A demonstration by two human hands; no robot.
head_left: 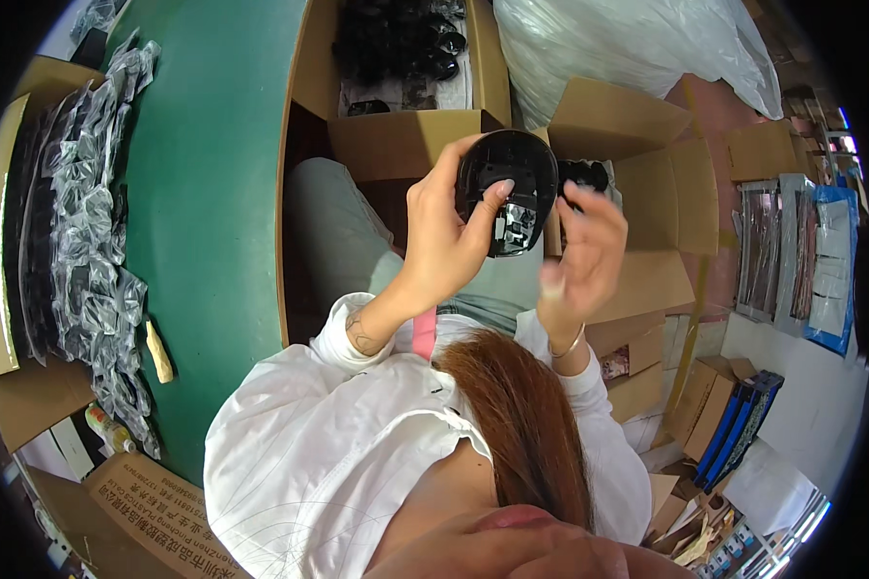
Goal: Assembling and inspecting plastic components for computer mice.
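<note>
A glossy black oval plastic shell (497,174) is held up above my lap, its thumb-side face turned toward me. My left hand (446,227) grips it from the left, with the thumb across its face and the fingers behind. A reflective patch and a small white spot show on the lower half of the shell. To the right, my right hand (589,246) is raised with its fingers apart and slightly blurred. Nothing shows in that hand, and it appears apart from the shell.
An open carton (406,135) with black parts stands ahead, beside another open carton (647,188) on the right. The green tabletop (212,193) lies left, bearing a row of bagged parts (92,232) and a pale-yellow piece (158,353). A large plastic bag (637,48) sits beyond.
</note>
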